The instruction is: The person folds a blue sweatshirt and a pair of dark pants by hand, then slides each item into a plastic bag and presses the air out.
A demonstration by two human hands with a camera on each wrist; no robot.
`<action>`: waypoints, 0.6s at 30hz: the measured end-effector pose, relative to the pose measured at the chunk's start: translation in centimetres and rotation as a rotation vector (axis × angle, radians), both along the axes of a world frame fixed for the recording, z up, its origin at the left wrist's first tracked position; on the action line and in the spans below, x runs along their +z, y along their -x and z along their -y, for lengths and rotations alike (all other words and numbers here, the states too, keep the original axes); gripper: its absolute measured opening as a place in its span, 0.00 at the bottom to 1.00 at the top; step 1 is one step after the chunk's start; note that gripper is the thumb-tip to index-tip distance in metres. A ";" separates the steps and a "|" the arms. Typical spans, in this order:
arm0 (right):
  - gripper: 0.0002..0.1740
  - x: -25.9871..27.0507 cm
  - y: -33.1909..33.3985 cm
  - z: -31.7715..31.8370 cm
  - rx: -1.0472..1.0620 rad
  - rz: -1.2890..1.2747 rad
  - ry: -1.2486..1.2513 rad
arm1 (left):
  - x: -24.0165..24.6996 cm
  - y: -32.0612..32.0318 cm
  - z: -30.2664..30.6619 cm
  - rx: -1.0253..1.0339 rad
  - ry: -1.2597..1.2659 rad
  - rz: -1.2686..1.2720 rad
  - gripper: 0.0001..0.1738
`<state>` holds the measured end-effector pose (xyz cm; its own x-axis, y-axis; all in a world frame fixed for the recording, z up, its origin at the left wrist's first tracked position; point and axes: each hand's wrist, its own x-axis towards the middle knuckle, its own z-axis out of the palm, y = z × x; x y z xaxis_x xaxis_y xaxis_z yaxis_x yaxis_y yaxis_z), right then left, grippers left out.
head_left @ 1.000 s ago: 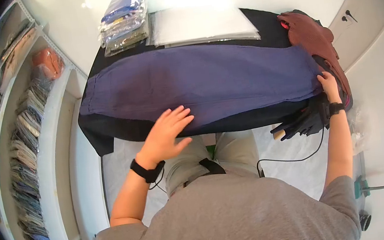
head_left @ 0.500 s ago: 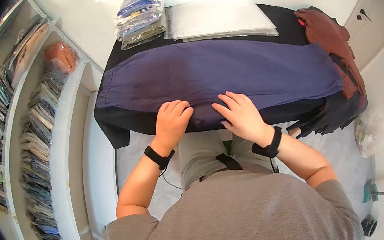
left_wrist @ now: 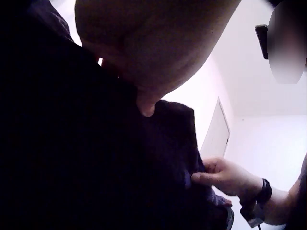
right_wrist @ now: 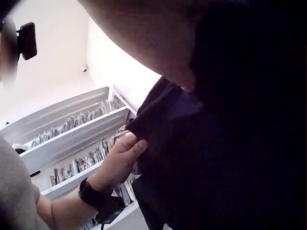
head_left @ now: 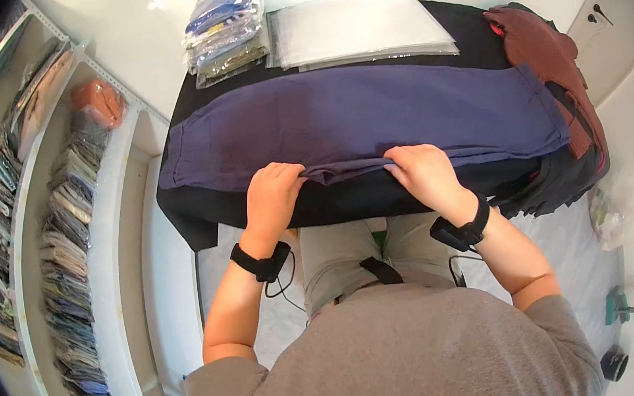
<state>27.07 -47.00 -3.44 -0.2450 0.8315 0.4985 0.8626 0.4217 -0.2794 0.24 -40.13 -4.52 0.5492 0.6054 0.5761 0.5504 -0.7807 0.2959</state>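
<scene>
A pair of navy trousers (head_left: 401,107) lies lengthwise, folded flat, on a table with a black cloth (head_left: 254,210). The near edge is gathered into a raised fold between the two hands. My left hand (head_left: 273,196) pinches that edge left of the middle, its thumb toward the right hand. Farther right along the same edge, my right hand (head_left: 426,175) pinches the fabric between thumb and fingers. In the left wrist view the right hand (left_wrist: 220,175) grips the dark cloth; the right wrist view shows the left hand (right_wrist: 120,158) holding it too.
Bagged folded garments (head_left: 227,29) are stacked at the table's back left, beside a pile of clear plastic bags (head_left: 359,28). Brown clothing (head_left: 541,44) and dark clothing (head_left: 563,178) lie at the right end. Shelves of packed garments (head_left: 73,294) stand on the left.
The right hand came from the trousers' right end to the middle of the near edge. Both hands then took hold there, and the bulging edge is now drawn up and inward.
</scene>
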 end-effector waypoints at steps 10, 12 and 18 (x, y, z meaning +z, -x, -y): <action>0.20 -0.6 -2.8 -3.5 -0.271 0.069 0.172 | 0.3 -3.2 -3.8 0.373 0.350 -0.233 0.07; 0.21 -0.2 -2.3 -3.8 -0.315 0.080 0.211 | 1.3 -4.7 -2.9 0.354 0.099 -0.040 0.05; 0.21 -0.3 -2.4 -4.4 -0.375 0.036 0.319 | 0.0 -7.0 -1.0 -0.039 -0.034 0.039 0.21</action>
